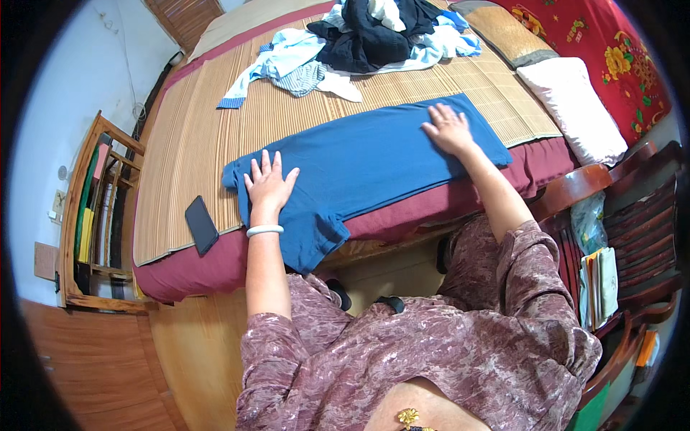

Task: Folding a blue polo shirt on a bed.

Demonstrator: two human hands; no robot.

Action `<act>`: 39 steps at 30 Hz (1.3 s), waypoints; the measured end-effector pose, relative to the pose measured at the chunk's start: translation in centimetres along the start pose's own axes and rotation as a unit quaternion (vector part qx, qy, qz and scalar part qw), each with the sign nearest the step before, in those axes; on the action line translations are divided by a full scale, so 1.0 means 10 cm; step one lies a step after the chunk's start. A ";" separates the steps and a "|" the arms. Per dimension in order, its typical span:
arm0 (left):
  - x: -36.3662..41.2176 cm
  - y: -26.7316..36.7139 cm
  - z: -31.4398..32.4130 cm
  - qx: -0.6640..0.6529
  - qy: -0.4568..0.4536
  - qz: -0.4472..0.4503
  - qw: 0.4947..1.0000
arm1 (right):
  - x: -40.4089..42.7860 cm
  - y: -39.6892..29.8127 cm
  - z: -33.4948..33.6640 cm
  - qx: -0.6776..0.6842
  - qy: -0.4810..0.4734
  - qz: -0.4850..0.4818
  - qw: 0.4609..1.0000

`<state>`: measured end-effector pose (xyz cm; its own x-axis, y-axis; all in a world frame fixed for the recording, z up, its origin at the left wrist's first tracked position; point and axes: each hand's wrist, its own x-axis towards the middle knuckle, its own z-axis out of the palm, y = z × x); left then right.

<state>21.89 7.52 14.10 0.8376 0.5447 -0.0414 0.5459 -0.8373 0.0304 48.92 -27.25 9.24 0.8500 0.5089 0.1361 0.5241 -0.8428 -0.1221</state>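
A blue short-sleeved shirt (pixel 361 151), folded lengthwise, lies across the near edge of the bed. Its sleeve hangs down over the edge, toward my knees. My left hand (pixel 268 180) rests flat on the shirt's left part, fingers spread, a pale bangle (pixel 264 230) on that wrist. Near the shirt's right end, my right hand (pixel 448 129) is laid palm down on the cloth, slightly blurred. Neither hand grips anything. To the left of my left wrist, a dark smartphone (pixel 201 225) lies on the woven bamboo mat (pixel 178 161).
A pile of black, white and light blue clothes (pixel 372 43) sits at the far side of the mat. Right of it are a brown pillow (pixel 506 32) and a white pillow (pixel 574 108). A wooden chair (pixel 641 237) holding papers (pixel 599 288) stands at my right, a wooden rack (pixel 102 226) at left.
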 end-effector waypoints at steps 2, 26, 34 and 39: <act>0.03 -0.08 0.05 0.003 0.010 -0.010 1.000 | 0.03 0.29 -0.01 -0.021 0.020 0.070 0.997; 0.02 0.13 0.03 0.009 0.016 0.016 1.000 | 0.28 -0.59 0.10 0.053 0.024 -0.120 0.991; 0.12 -0.26 0.04 0.050 0.039 -0.065 0.996 | 0.19 0.37 0.03 -0.023 0.054 0.124 0.991; 0.03 0.07 -0.12 0.036 0.009 -0.054 0.998 | 0.08 0.35 0.04 -0.037 0.075 0.135 0.987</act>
<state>22.54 7.12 15.28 0.7751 0.6314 -0.0217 0.6302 -0.7752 -0.0448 51.42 -29.75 8.50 0.9381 0.2366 0.2529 0.2692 -0.9576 -0.1029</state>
